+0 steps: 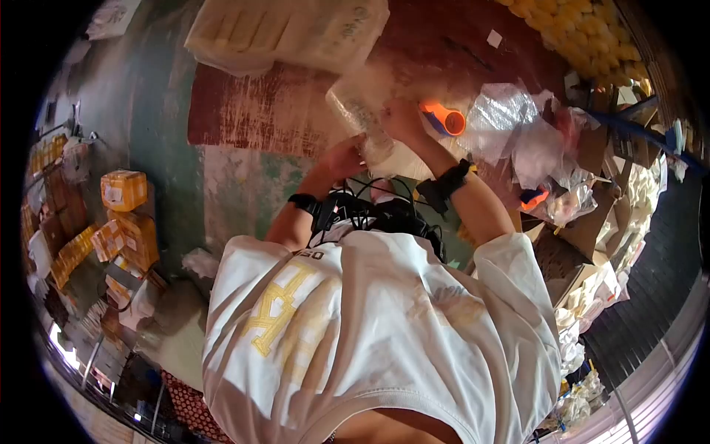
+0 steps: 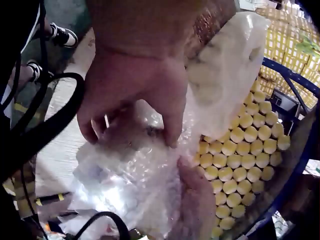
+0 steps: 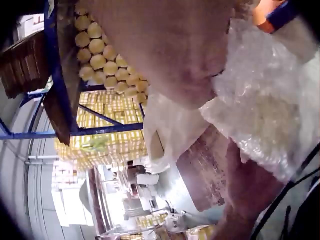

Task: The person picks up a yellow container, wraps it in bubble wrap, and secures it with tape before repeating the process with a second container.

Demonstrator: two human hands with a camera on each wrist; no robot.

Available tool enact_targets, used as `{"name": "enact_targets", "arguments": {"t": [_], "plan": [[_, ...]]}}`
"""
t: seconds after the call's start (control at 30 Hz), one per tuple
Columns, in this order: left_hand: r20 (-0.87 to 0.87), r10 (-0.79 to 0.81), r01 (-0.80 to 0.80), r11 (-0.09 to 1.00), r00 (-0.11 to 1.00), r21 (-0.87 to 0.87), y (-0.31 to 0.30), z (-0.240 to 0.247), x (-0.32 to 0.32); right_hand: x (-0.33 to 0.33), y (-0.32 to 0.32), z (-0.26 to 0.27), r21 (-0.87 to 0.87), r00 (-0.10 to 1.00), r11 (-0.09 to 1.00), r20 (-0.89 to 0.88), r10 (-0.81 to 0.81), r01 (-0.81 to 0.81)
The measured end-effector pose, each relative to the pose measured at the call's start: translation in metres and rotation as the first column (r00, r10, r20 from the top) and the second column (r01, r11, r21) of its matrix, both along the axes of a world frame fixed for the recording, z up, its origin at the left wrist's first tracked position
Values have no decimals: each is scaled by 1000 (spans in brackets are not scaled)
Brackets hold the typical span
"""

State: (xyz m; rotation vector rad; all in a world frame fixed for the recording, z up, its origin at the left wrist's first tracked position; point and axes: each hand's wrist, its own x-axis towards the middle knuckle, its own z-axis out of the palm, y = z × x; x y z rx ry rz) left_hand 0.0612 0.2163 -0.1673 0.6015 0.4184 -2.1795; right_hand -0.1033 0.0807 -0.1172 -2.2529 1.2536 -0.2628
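- Behind everything, a worn red surface (image 1: 244, 107) spreads out beneath a cloudy plastic package (image 1: 288, 33), with pale yellow rolls (image 1: 577, 33) stacked at the far right
- The bubble wrap (image 1: 353, 115) lies in front of the person, between the two hands and touching both, so neither hand is clearly the nearer
- Its long axis slants, from the far left end down to the near right end beside the body
- The left hand (image 1: 344, 157) is on the near left side; in the left wrist view its thumb and fingers bend down onto the wrap from opposite sides, gripping it
- The right hand (image 1: 403, 120) meets the opposite side, a little farther out; whether its fingers close on the wrap or only press it, I cannot tell
- An orange and blue tape dispenser (image 1: 444, 118) sits just right of the right hand, well nearer to it than to the left, with loose clear plastic (image 1: 503, 122) beyond
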Motion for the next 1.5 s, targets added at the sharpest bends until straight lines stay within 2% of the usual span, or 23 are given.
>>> {"name": "enact_targets", "arguments": {"t": [0.1, 0.17, 0.2, 0.23, 0.27, 0.3, 0.33, 0.37, 0.4, 0.5, 0.57, 0.7, 0.8, 0.9, 1.0, 1.1, 1.2, 1.3, 1.37, 1.43, 1.5], "plan": [[116, -20, 8, 994, 993, 105, 14, -43, -1, 7, -1, 24, 159, 996, 986, -57, 66, -56], [290, -149, 192, 973, 945, -126, 23, -51, 17, 2, 12, 11, 161, 953, 966, -194, 231, -201], [386, -196, 298, 928, 902, -225, 25, -51, 23, 0, 18, 4, 169, 916, 948, -258, 306, -269], [662, -218, 452, 868, 717, -203, 24, -61, 23, -5, 23, 1, 134, 931, 950, -203, 303, -281], [867, -177, 584, 797, 465, -151, 23, -71, 21, -13, 29, -1, 100, 942, 952, -148, 301, -289], [980, -128, 685, 728, 153, -12, 23, -83, 18, -20, 32, -1, 68, 950, 954, -93, 299, -293], [993, 116, 741, 668, -15, -67, 11, -33, 21, -26, 32, -2, 78, 943, 948, -111, 315, -308], [897, 369, 785, 618, -245, -40, -2, 22, 25, -33, 32, -1, 89, 935, 943, -128, 331, -322], [696, 552, 780, 626, -459, 18, -16, 80, 28, -39, 35, -2, 102, 928, 938, -144, 344, -332], [460, 816, 927, 372, -350, 48, -54, 86, 38, -49, 41, 10, 134, 920, 941, -209, 333, -310], [494, 820, 957, 244, -289, 156, -68, 48, 47, -60, 47, 6, 143, 926, 946, -210, 315, -290], [665, 714, 953, 6, -217, 304, -92, 28, 45, -76, 59, 1, 173, 955, 966, -196, 223, -190], [684, 710, 948, -78, -165, 310, -91, 19, 42, -89, 71, 2, 195, 997, 981, -75, 12, 3], [658, 743, 963, -76, -118, 258, -86, 10, 45, -97, 83, -12, 93, 998, 995, 52, -38, 33], [736, 676, 999, 23, -46, 42, -80, 5, 48, -99, 84, -20, 134, 998, 990, -32, -49, 53], [786, 616, 994, 105, -62, -4, -75, 11, 51, -104, 77, -28, 199, 998, 980, -69, 8, 6], [816, 569, 989, 145, -101, 22, -68, 0, 52, -110, 78, -36, 353, 999, 935, 18, -30, 22], [803, 587, 993, 110, -103, 47, -65, -25, 57, -107, 79, -46, 481, 997, 873, -48, -68, 82], [812, 570, 989, 134, -126, 60, -61, -48, 59, -100, 79, -46, 612, 954, 747, -43, -297, 260], [784, 602, 987, 136, -151, 85, -61, -57, 57, -101, 80, -52, 611, 936, 736, -24, -351, 291], [710, 684, 986, 112, -169, 126, -61, -63, 55, -104, 81, -61, 475, 971, 858, 29, -237, 196]]}}
